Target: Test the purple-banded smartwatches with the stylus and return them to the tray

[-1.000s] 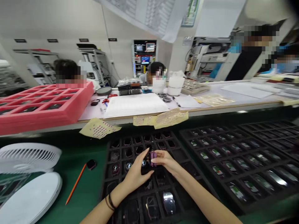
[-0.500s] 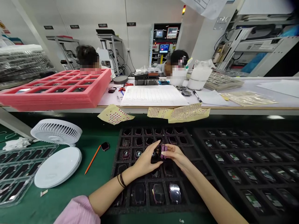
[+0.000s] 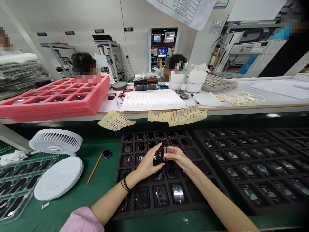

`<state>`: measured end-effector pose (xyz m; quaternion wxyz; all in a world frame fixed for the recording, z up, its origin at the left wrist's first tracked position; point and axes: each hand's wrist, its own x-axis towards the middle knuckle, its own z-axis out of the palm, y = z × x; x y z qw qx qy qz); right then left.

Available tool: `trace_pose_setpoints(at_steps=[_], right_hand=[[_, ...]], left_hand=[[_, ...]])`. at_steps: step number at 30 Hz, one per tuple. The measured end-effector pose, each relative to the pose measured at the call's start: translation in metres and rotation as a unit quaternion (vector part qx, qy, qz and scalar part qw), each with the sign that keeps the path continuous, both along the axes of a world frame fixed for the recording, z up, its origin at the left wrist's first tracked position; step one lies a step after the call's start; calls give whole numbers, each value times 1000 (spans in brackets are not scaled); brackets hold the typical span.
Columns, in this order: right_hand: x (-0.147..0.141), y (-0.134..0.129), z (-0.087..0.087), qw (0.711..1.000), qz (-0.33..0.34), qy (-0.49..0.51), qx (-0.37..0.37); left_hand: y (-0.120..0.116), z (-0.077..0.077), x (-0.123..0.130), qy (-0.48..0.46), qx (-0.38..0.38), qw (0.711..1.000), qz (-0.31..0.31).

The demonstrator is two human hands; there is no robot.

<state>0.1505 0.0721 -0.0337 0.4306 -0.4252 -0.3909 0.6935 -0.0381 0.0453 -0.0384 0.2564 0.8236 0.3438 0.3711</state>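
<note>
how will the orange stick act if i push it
Slim and straight, the orange stick is probably light and stiff. Lying on the green surface, it may roll or swivel, perhaps bumping the dark device near its end.

Lt-pink sleeve (image 3: 82, 219) on L arm (image 3: 108, 201), thin blk wristbands (image 3: 125, 184).

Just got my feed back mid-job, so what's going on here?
A person's right hand pinches a small purple piece over a black tray. The left hand curves close beside it; whether it grips anything is hard to tell. Rows of watches sit in the tray, a few showing dials. To the left, on the green table, stands a white fan, with an orange pen lying between it and the tray and a dark watch near the pen's far end.
</note>
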Motion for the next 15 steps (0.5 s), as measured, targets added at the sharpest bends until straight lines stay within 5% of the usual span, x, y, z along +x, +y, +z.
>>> trace_pose_setpoints(at_steps=[8, 15], right_hand=[[8, -9, 10, 999, 40, 8, 8], [55, -15, 7, 997, 67, -9, 28]], left_hand=[[4, 7, 5, -10, 104, 994, -43], [14, 19, 40, -2, 124, 988, -89]])
